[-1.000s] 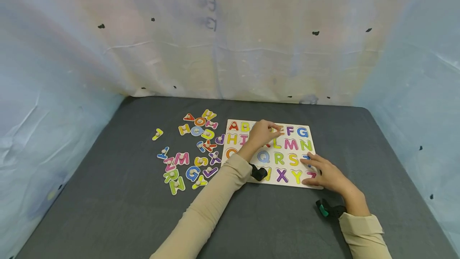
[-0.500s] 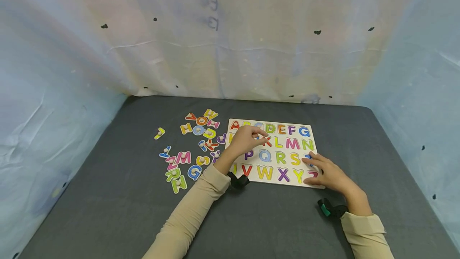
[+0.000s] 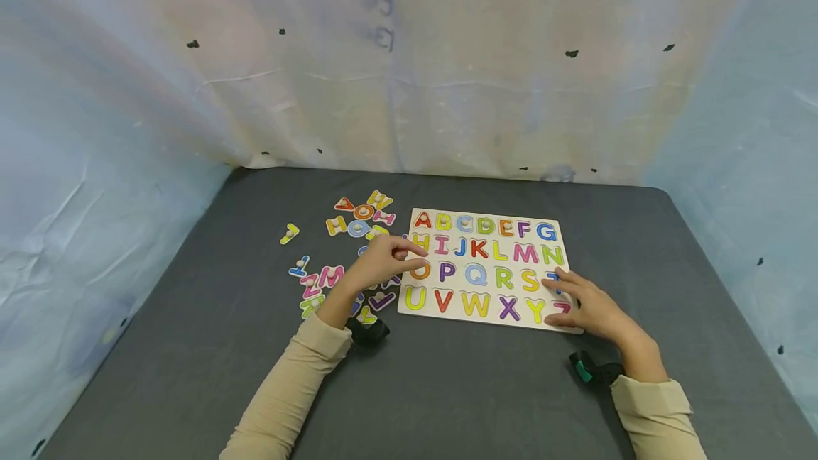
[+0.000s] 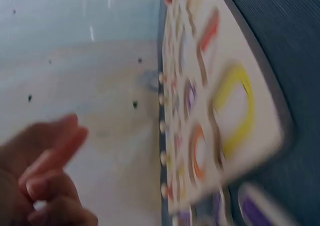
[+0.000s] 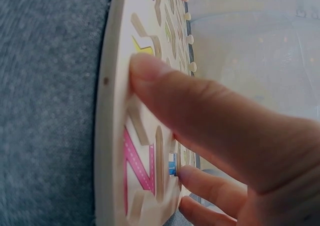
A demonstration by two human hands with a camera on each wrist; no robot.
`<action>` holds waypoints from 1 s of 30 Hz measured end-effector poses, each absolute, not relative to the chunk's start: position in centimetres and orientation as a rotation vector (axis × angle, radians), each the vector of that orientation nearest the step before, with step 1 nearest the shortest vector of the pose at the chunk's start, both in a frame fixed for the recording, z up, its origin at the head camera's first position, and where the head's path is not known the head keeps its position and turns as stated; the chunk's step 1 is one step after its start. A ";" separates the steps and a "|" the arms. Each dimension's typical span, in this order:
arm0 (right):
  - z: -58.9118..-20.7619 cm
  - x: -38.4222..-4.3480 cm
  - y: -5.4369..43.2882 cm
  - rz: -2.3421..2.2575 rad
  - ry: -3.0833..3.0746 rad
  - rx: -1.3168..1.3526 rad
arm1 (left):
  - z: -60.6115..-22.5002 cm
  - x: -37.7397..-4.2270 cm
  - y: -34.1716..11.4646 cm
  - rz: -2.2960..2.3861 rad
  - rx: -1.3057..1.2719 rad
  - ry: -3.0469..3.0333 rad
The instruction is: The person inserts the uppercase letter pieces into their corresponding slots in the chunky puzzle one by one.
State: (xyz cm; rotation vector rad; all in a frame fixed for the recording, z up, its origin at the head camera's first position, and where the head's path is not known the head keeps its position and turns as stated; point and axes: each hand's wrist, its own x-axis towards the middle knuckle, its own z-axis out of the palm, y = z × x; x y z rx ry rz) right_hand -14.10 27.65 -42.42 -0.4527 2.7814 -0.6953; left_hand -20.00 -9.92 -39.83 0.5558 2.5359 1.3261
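Note:
The wooden alphabet puzzle board (image 3: pixel 460 281) lies on the dark tabletop. Knobbed letter pieces sit in the first recesses of its top row, the last of them an orange E (image 3: pixel 506 228). My left hand (image 3: pixel 378 261) hovers at the board's left edge, over the loose letters, its fingers loosely bent with nothing between them; the left wrist view also shows these fingers (image 4: pixel 55 156) bare. My right hand (image 3: pixel 591 304) rests on the board's lower right corner, thumb and fingers spread. In the right wrist view its thumb (image 5: pixel 150 68) presses near the rim, beside the pink Z recess (image 5: pixel 140 161).
Loose letter pieces lie in a cluster left of the board, among them a pink M (image 3: pixel 331 276), a red A (image 3: pixel 344 204) and a yellow letter piece (image 3: pixel 290 233) set apart. My left forearm partly covers the cluster. A pale sheet wall (image 3: pixel 460 91) rises behind the table.
My left hand has let go of the E piece in the top row and moved left across the board to its left edge. My right hand stays at the corner.

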 end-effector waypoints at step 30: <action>-42.5 -14.2 27.7 -0.695 2.766 -0.436 | -42.0 -20.1 -16.5 0.822 0.633 2.492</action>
